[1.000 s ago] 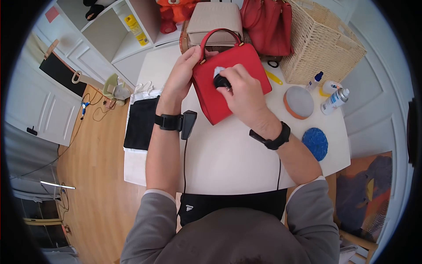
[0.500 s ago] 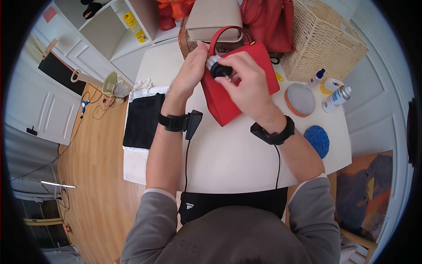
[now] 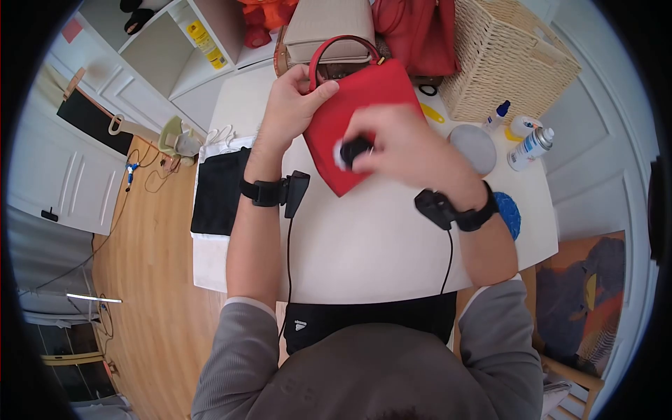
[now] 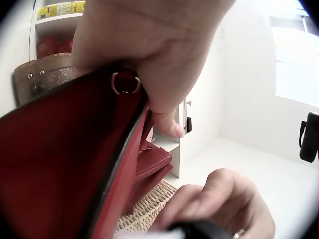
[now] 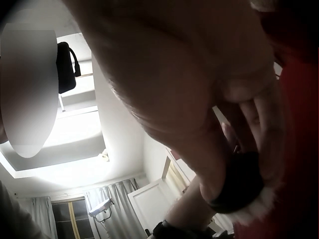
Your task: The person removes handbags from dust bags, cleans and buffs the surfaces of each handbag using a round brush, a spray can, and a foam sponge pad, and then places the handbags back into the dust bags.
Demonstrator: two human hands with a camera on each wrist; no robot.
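Observation:
A red handbag (image 3: 329, 126) stands tilted on the white table, its handle loop at the top. The left hand (image 3: 290, 105) grips its upper left corner by the handle's base, thumb on the front face; in the left wrist view that hand (image 4: 149, 50) is above a metal ring on the bag's side. Between thumb and fingers, the right hand (image 3: 406, 143) holds a black round-handled brush (image 3: 355, 151) against or just over the lower front of the bag. White bristles (image 5: 254, 206) show under the black handle in the right wrist view, close to the red surface.
Behind the bag are a beige bag (image 3: 329, 31), another red bag (image 3: 420, 38) and a wicker basket (image 3: 490, 63). To the right lie a grey round pad (image 3: 474, 148), a spray can (image 3: 530, 148), bottles and a blue disc (image 3: 507, 215). Black cloth (image 3: 220, 192) lies left.
The right hand has moved the brush from the upper left of the bag down across its front. The left thumb now lies over the front face, and the bag has shifted slightly left.

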